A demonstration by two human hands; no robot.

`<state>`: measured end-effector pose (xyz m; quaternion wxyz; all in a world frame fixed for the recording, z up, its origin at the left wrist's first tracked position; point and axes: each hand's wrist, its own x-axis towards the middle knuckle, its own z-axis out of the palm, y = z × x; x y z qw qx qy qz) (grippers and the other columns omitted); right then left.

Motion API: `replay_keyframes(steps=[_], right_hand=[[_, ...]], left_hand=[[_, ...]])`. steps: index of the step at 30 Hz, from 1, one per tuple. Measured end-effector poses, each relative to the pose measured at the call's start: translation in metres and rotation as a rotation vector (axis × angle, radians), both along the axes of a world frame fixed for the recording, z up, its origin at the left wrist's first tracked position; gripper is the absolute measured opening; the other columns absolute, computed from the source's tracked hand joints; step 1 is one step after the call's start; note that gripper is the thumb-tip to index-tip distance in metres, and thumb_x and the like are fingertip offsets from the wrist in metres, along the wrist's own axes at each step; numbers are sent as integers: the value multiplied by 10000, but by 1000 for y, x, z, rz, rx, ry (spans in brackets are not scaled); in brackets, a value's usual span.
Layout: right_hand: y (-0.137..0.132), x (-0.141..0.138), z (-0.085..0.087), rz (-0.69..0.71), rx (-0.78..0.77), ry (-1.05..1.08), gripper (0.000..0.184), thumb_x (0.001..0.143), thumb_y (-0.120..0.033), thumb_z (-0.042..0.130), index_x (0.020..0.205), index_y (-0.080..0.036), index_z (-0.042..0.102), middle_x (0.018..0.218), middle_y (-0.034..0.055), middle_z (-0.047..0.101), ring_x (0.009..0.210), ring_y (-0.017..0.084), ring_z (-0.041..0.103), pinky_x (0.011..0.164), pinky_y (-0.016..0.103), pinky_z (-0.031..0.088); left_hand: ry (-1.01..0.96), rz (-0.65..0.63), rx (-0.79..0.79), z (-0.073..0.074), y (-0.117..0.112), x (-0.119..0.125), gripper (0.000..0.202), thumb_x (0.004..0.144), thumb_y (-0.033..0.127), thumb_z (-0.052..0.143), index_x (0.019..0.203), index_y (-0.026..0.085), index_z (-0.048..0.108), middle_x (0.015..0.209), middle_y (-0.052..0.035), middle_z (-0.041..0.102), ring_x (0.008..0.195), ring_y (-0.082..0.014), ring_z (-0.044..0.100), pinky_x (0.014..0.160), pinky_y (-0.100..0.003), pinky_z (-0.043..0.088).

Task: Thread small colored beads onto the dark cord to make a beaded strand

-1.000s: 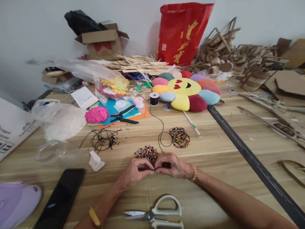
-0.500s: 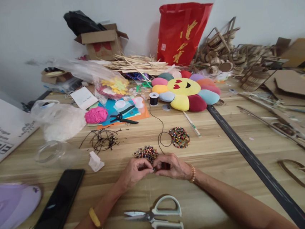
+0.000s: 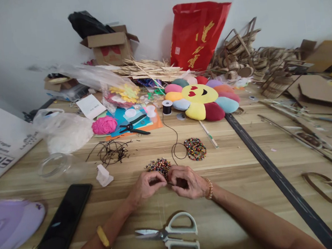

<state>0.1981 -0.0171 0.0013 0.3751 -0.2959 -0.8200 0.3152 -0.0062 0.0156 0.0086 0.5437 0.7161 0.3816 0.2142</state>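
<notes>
My left hand (image 3: 150,185) is closed in a pinch, thumb against forefinger, at the near edge of a pile of small multicoloured beads (image 3: 158,167). Facing it, my right hand (image 3: 187,182) pinches too. A short dark stretch of black cord (image 3: 175,157) shows between the two fingertips; any bead on it is too small to make out. The cord loops back from my right hand to a spool (image 3: 167,107). Right of the loop lies a coil of strung beads (image 3: 195,149). Scissors (image 3: 164,233) with pale handles lie open below my hands.
To the left are a black phone (image 3: 62,223), a clear jar (image 3: 59,168), cord scraps (image 3: 111,151) and pliers (image 3: 133,126). A flower cushion (image 3: 201,95) sits behind the spool. A dark strip (image 3: 276,176) crosses the table on the right.
My fingertips have drawn slightly apart, the right hand shifting a little to the right, and a short length of cord now shows between them. The rest looks unchanged.
</notes>
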Motion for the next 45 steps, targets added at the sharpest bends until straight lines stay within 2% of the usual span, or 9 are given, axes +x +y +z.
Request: replay_keyframes(steps=[6,12,18,23,29,32,38,42,45], right_hand=[[0,1,-3,-57,-3,30,161,848,-292,603,794,-165,520,741,45,578,694,148,530,657,259,447],[1,0,-6,-63,-19,-39,186,923,-299,515,845,-151,596,732,48,607,667,137,539,622,239,441],[2,0,-8,-24,-37,-68,185,924,-294,524,865,-146,618,774,60,620,716,143,560,659,244,461],[2,0,-6,-57,-71,-40,195,925,-283,516,837,-141,617,765,61,621,712,143,560,658,246,462],[2,2,-4,-184,-189,17,189,896,-291,550,803,-137,608,714,21,567,597,100,495,542,198,408],[3,2,-3,-210,-194,38,192,895,-289,546,803,-135,613,707,15,554,584,93,481,526,191,392],[5,2,-2,-230,-199,41,237,898,-344,549,828,-132,627,731,31,584,594,97,493,527,192,393],[5,3,-6,-283,-261,55,255,871,-372,589,804,-128,620,645,-4,549,509,76,432,462,175,356],[5,3,-7,-272,-222,42,252,887,-355,573,786,-130,624,688,16,577,555,90,475,508,187,394]], left_hand=[[7,-1,20,2,-1,0,143,737,257,622,711,124,665,691,-39,670,641,-139,581,614,-223,449],[54,1,73,4,-2,1,137,747,252,626,714,128,675,698,-39,681,657,-146,594,635,-226,448],[52,2,101,4,-2,1,135,751,249,624,713,131,677,689,-31,679,643,-139,584,615,-217,439],[32,13,111,4,-2,1,125,749,244,620,707,137,668,697,-29,681,658,-138,586,639,-222,458],[-48,194,100,6,-1,0,132,759,265,606,773,138,641,732,-35,674,691,-143,612,664,-227,496],[-53,251,122,4,0,-1,130,763,261,603,769,136,636,723,-29,666,680,-138,608,643,-218,499],[3,217,282,5,3,-4,111,782,221,596,740,136,654,701,-27,660,660,-138,597,644,-223,480],[12,121,454,3,4,-4,89,794,169,594,737,141,656,711,-42,650,686,-148,593,658,-242,472],[40,28,590,-2,3,-3,96,809,143,593,745,155,664,727,-44,651,718,-153,585,693,-264,472]])
